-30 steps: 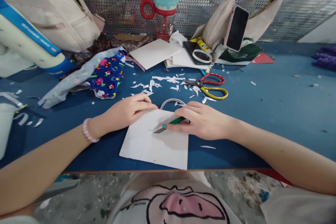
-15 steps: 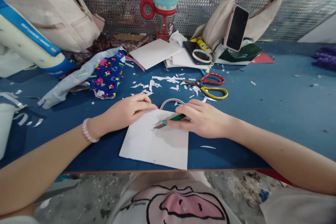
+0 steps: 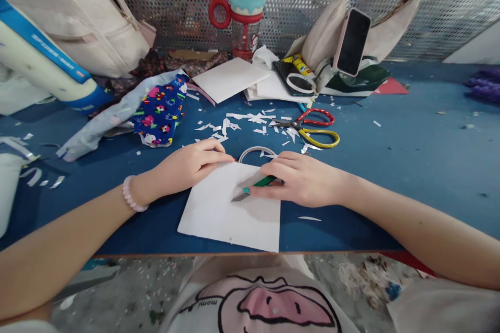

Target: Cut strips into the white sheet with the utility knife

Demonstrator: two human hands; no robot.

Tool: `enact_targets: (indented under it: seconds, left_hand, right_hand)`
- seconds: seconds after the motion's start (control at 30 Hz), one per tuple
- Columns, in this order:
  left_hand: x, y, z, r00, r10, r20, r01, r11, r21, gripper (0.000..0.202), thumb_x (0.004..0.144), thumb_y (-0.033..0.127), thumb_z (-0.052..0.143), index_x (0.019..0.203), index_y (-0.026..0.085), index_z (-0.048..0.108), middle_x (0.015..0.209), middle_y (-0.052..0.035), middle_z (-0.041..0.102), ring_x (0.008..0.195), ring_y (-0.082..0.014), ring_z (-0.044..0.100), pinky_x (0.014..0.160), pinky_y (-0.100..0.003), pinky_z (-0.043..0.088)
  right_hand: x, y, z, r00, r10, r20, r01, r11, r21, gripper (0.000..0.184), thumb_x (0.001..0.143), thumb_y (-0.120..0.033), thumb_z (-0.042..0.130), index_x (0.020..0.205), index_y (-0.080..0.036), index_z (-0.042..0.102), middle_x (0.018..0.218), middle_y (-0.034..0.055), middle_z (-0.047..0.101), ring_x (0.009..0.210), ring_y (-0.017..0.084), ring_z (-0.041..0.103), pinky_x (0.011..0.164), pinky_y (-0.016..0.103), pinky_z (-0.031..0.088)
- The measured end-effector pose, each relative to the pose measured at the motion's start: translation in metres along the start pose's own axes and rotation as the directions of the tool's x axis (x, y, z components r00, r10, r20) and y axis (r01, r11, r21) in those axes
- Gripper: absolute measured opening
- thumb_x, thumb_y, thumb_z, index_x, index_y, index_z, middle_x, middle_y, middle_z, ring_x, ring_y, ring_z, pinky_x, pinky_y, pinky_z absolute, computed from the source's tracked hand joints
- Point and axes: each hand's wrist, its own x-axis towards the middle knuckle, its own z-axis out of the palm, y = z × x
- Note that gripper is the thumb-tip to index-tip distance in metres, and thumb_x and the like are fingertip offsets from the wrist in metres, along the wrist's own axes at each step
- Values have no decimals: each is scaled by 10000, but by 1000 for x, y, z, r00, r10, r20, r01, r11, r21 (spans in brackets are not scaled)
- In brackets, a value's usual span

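Right fingers [image 3: 273, 167] grip green knife [image 3: 264, 181]; left fingers [image 3: 213, 157] on paper [image 3: 238, 223]

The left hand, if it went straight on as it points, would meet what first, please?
Probably the pale ring, just beyond the left hand; the right hand lies farther along, though depth is unclear.

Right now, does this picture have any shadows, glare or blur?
Head view: a soft shadow lies on the white card beside the right hand; head view: the perforated metal panel shows pale, bright patches; head view: the purple item at the right edge looks soft and blurred.
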Motion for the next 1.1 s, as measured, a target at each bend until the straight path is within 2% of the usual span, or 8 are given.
enact_targets:
  seconds: [0.1,0.27,0.43,0.7,0.87,1.1]
  left_hand:
    - [0,0,0,1000,4,0,-4,1000,-2,398,1077,383,363,1176,227,715,1094,-67,643,947,-196,648,840,-309,498]
    - [0,0,-1,1000,-1,0,1,1000,0,382,1070,367,375,1171,234,719,1094,-63,647,930,-193,648,833,-306,503]
    - [0,0,0,1000,1,-3,-1,1000,-1,388,1070,375,373,1168,228,719,1091,-70,650,934,-194,648,833,-308,508]
    - [0,1,-1,1000,4,2,-4,1000,1,389,1073,369,368,1168,220,714,1094,-71,651,940,-190,652,836,-305,510]
    - [0,0,-2,1000,9,4,-9,1000,2,393,1075,363,361,1177,214,710,1090,-73,649,943,-191,649,840,-306,506]
    - [0,-1,-1,1000,11,12,-11,1000,4,384,1071,349,367,1184,215,709,1097,-77,647,959,-201,644,858,-321,506]
  right_hand:
    - [0,0,1,1000,18,-3,-18,999,-36,237,1067,-285,438,1204,-231,624,873,14,612,717,148,499,643,300,333]
    - [1,1,-1,1000,-17,1,17,999,-46,254,1050,-185,445,1235,-238,613,887,16,612,735,147,494,653,296,311]
    - [1,-1,0,999,33,-5,-33,997,-63,217,1058,-266,460,1140,-234,657,850,10,587,722,149,479,654,301,309]
    - [-1,1,3,1000,19,4,-18,995,-93,250,1042,-215,466,1240,-239,618,890,23,571,722,156,445,669,302,300]
    - [-2,3,4,999,22,-32,-25,995,-100,265,1036,-178,460,1246,-232,611,885,28,561,727,165,433,668,293,292]
    - [-4,6,5,999,34,30,-30,992,-126,341,1048,-172,396,1335,-256,560,918,29,584,722,156,455,679,293,326]
